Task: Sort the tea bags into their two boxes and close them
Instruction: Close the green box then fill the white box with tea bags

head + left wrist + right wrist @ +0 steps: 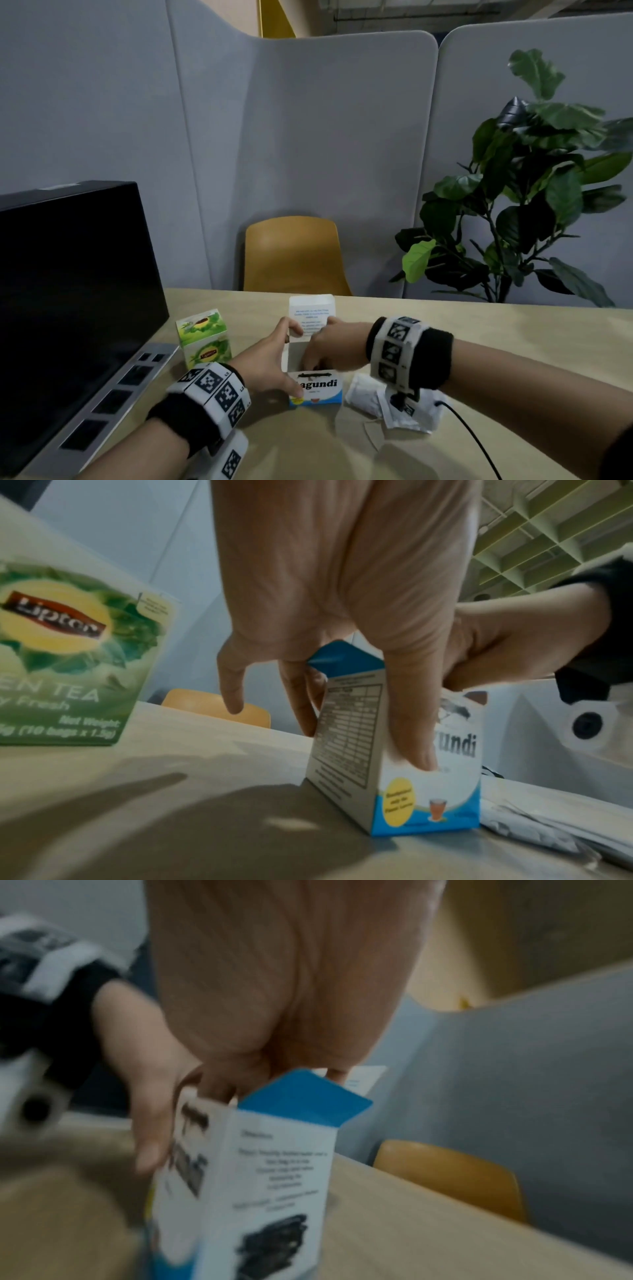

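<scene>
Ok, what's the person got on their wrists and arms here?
Both forearms are bare. Each wrist has a black band: the left wrist band and right wrist band, each beside a white cuff of black-and-white square markers. A black cable trails from the right one.

The setting is an office meeting or work booth. Grey felt-covered acoustic partition panels (pixel 308 144) enclose the area on the far side. A light wood-finish table (pixel 513 342) occupies the foreground. A mustard-yellow moulded chair (pixel 293 257) stands at the far edge of the table, against the partitions. A large black monitor (pixel 68 291) on a silver base stands at the left of the table. A potted broad-leaf plant (pixel 534 192) stands at the right, in front of a partition. An open-grid ceiling (pixel 548 528) is visible overhead
</scene>
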Available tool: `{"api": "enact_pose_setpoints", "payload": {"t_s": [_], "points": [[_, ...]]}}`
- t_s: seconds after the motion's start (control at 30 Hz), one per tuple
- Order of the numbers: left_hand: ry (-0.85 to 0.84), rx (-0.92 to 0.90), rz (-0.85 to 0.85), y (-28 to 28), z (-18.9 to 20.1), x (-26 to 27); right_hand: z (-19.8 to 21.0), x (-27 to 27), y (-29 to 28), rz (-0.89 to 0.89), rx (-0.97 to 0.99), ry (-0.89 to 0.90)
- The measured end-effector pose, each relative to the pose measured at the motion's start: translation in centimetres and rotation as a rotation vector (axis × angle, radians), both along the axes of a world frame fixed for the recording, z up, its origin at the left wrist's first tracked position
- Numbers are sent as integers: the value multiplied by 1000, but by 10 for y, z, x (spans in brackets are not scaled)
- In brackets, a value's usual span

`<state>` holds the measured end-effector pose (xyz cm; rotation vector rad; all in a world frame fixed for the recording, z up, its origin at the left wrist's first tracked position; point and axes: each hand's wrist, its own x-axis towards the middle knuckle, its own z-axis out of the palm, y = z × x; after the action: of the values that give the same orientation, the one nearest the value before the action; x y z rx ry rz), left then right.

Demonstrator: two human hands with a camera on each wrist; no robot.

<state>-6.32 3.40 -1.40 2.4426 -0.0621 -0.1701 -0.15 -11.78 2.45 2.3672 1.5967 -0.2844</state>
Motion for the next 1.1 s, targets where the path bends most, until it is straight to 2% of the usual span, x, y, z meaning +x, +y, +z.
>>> {"api": "enact_pose_setpoints", "payload": {"t_s": [0.1, 0.17, 0.2, 0.23, 0.27, 0.3, 0.37, 0.43, 0.5, 0.57, 0.7, 0.8, 0.87, 1.0, 1.1], "points": [[-36, 116, 26, -3, 12, -10, 17, 9, -33, -238, 541, 312], [-293, 285, 98, -12, 22, -22, 18, 19, -66, -368, 767, 423], [-490, 345, 109, -20, 25, -29, 14, 22, -83, -429, 773, 442], [-656, 358, 83, -31, 28, -35, 9, 23, -97, -490, 679, 439], [-756, 322, 22, -45, 31, -41, 1, 23, -109, -532, 512, 426], [-781, 277, -55, -60, 31, -45, -9, 21, -117, -563, 328, 419], [-634, 161, -148, -91, 22, -43, -28, 14, -125, -604, 75, 416], [-421, 78, -89, -113, 9, -32, -39, 6, -124, -577, 42, 330], [-191, 35, 14, -126, 1, -14, -41, 3, -126, -561, 92, 278], [-81, 90, 20, -134, -5, 1, -40, 1, -135, -570, 118, 280], [87, 314, -50, -141, -9, 18, -35, -2, -163, -567, 183, 288], [155, 448, -86, -141, -8, 24, -27, 0, -186, -604, 297, 324], [202, 473, -90, -139, -5, 27, -21, 1, -198, -648, 417, 437], [262, 413, -106, -137, 2, 24, -13, -4, -211, -755, 814, 772], [158, 269, -97, -134, 4, 19, -7, -12, -208, -777, 1057, 930]]}}
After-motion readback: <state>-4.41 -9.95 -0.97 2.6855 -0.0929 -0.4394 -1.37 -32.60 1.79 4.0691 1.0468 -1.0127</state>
